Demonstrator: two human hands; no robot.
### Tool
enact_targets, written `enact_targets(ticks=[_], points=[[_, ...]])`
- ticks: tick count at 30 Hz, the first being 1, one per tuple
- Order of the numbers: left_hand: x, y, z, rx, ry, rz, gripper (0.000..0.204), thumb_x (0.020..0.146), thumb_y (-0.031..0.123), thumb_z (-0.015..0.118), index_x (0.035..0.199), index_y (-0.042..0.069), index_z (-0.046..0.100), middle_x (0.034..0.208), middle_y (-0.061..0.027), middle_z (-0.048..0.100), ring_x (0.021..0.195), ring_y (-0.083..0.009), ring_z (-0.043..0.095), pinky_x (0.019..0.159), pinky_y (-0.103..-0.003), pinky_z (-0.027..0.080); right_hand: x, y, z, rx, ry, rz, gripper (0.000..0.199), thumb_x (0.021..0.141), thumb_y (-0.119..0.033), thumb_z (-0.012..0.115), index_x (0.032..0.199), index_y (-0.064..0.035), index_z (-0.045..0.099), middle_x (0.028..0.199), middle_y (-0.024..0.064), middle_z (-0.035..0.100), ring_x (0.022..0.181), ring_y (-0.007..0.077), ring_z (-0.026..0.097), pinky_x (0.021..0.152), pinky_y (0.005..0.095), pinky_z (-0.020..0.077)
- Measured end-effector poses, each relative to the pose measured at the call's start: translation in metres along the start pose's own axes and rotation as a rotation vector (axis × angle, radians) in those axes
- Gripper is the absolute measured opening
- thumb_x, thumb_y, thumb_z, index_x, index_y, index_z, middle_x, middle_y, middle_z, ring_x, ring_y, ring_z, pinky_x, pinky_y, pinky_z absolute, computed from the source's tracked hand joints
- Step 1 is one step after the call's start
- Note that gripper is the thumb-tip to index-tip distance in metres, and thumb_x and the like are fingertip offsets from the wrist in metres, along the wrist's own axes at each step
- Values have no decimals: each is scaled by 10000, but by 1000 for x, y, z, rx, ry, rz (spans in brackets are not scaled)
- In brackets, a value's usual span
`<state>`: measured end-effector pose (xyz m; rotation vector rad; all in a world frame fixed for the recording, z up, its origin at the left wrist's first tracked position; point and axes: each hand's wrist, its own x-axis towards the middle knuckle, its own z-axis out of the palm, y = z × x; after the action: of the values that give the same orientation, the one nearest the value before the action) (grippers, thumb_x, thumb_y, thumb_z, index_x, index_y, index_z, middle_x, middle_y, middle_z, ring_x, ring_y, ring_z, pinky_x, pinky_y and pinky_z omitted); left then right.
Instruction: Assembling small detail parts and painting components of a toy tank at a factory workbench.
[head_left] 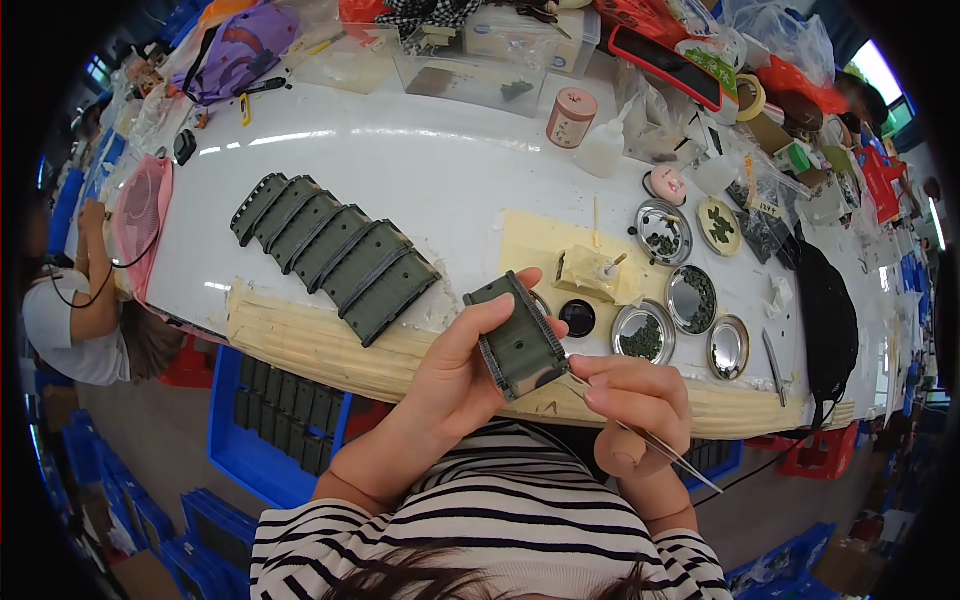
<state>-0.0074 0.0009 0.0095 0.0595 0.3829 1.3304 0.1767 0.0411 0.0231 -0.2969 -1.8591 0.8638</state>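
Note:
My left hand (455,365) grips a dark green model part (521,338) with ribbed dark edges and a tan patch at its lower corner. Pinched in my right hand (640,405) are metal tweezers (665,452), their tips at the part's lower right edge. Whether the tips hold anything is too small to tell. A row of similar green parts (335,255) lies to the left on the table. On the right stand round metal dishes, one with dark green bits (642,333), another with more bits (692,299). A black round lid (577,318) sits just beyond my hands.
A small yellowish block (600,272) with a stick stands on yellow paper. A metal dish (728,347) and a thin pointed tool (774,366) lie at right, near a black bag (830,330). Below the table edge is a blue crate (225,420) of green parts. Another person (85,310) sits far left.

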Motion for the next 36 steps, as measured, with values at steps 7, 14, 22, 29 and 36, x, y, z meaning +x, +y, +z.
enact_targets(ticks=[7,14,22,29,36], points=[[9,2,-4,106,-50,64,539,938,319,576,1372,53,398,995,-160,641,987,-219,645,842,-352,551,2,-5,5,-140,-76,-55,394,831,-241,705,1108,31,636,1006,133,598,1008,337,658,815,357,558],[10,3,-3,202,-74,165,577,931,300,592,1397,62,347,974,-179,653,955,-222,659,811,-334,560,-1,-4,7,-157,-55,-58,417,794,-229,725,1112,26,639,1004,128,590,1019,337,650,814,363,560],[10,2,-5,235,-53,179,592,923,307,599,1396,57,346,971,-180,654,946,-221,659,811,-332,558,-1,-3,7,-182,-61,-58,412,792,-233,729,1103,25,647,1003,130,598,993,335,656,809,367,561],[10,1,-5,239,-38,186,586,922,305,596,1393,57,350,980,-179,652,950,-221,655,826,-340,553,1,-4,7,-177,-60,-33,342,798,-145,725,1091,18,655,990,127,610,985,327,660,790,363,560],[10,0,-6,210,-24,144,544,936,298,555,1389,63,366,982,-177,651,949,-217,655,838,-350,552,6,-3,4,-175,-76,-33,303,769,-89,726,1050,15,678,961,121,634,958,311,669,762,349,556]])
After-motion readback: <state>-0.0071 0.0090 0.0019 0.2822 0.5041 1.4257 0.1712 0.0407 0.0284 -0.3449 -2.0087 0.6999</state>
